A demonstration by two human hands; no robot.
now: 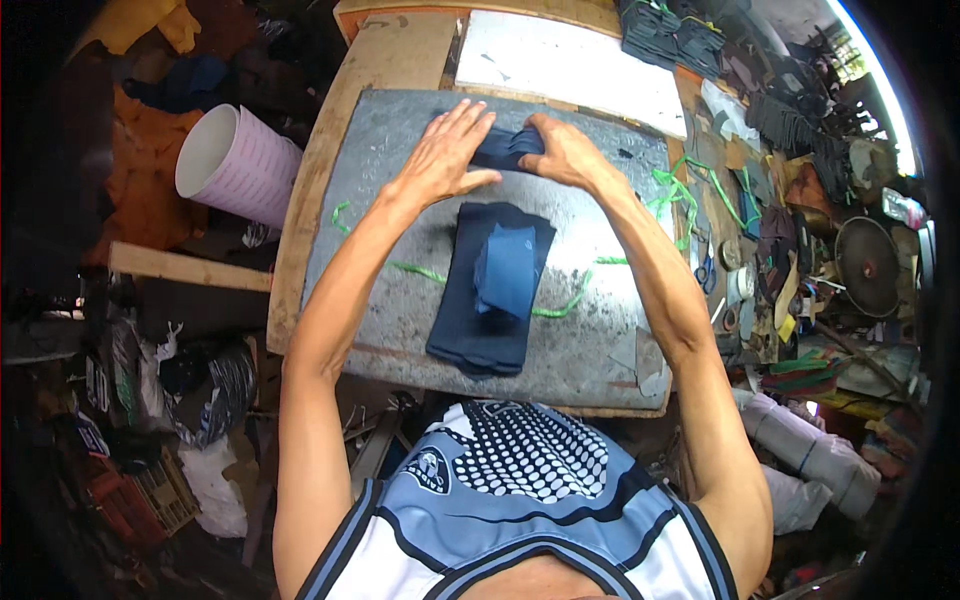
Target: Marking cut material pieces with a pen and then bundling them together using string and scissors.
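On the grey work board (390, 320), a stack of dark navy flat pieces (500, 150) lies toward the far edge. My left hand (440, 155) rests against its left side with the fingers stretched out. At the other end, my right hand (568, 155) is closed round the stack, thumb on the near side and fingers beyond. Closer to me sits a larger navy stack (455, 315), topped by a small pile of lighter blue pieces (508, 265). Green string (570, 305) runs out from both sides of this larger stack and seems to pass beneath it.
A white sheet (560, 65) covers part of the table beyond the board. Dark bundles (660, 35) stand at the far right. Scissors (705, 272), tape rolls and scraps crowd the right side. To the left are a pale roll (240, 165) and a wooden bar (190, 267).
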